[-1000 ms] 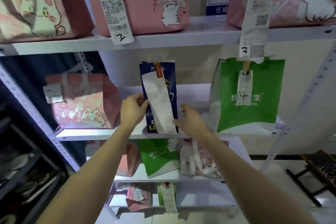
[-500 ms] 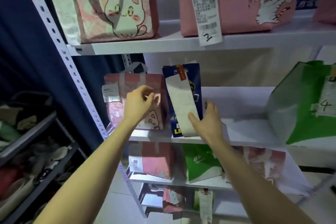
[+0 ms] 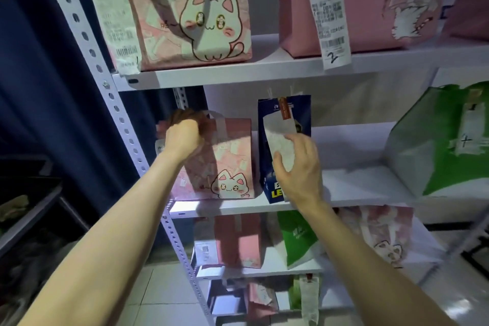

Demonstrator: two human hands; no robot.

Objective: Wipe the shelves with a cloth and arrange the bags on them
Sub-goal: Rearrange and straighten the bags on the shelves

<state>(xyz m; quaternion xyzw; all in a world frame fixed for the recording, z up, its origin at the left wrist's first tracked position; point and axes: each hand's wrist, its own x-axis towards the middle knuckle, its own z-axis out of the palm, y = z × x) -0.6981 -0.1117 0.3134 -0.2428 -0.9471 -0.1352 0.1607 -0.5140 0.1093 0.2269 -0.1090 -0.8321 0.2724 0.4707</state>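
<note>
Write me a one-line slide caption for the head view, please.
Left hand grips the top of the pink bag while the right hand holds the blue bag on the same shelf.

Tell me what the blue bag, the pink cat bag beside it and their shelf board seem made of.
The blue bag looks like smooth printed paper: sharp creases, thin cord handles. The pink cat bag seems soft matte fabric, perhaps non-woven: crumpled top, flat webbing strap. The shelf board is white with faint sheen; painted metal or laminate, unclear.

Dark blue curtain (image 3: 39, 87) at left — tiled floor (image 3: 158, 294) below.
</note>
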